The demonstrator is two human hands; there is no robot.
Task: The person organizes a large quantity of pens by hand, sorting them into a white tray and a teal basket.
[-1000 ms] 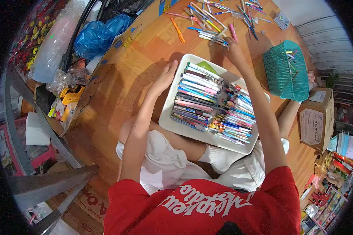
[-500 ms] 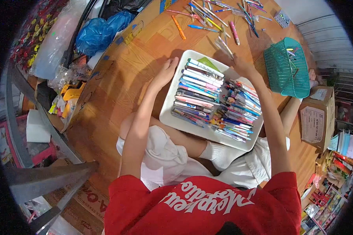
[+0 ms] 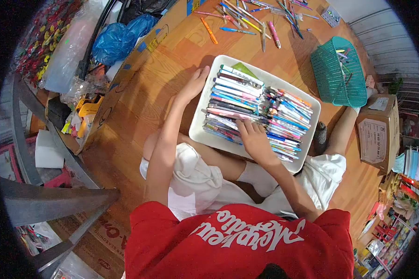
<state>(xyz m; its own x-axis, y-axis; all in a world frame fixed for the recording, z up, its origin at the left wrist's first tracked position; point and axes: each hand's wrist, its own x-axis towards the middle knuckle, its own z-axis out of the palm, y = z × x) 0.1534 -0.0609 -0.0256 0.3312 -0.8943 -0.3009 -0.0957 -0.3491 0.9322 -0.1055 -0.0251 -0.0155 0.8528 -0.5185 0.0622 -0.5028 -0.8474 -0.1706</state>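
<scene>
A white tray (image 3: 201, 124) rests across my lap and holds two columns of pens and markers. Capped markers (image 3: 239, 86) fill much of the left column; slimmer pens (image 3: 291, 116) crowd the right one. My left hand (image 3: 195, 85) is beside the tray's upper left edge, fingers extended along the rim. Over the lower middle of the tray, my right hand (image 3: 257, 142) lies with its fingers stretched onto the pens. What is under those fingertips is hidden. A green flat piece (image 3: 243, 69) shows at the tray's top.
Loose pens (image 3: 242, 16) are scattered on the wooden floor beyond the tray, with an orange marker (image 3: 209, 30) and a pink pen (image 3: 274, 35) nearer. A teal basket (image 3: 340, 74) with a few pens and a cardboard box (image 3: 378, 132) stand right. Metal bars (image 3: 56, 204) cross the left.
My right hand has come back from the tray's far right corner, where it held clear pens, down onto the pens inside. Those clear pens can no longer be made out. My left hand stays at the rim.
</scene>
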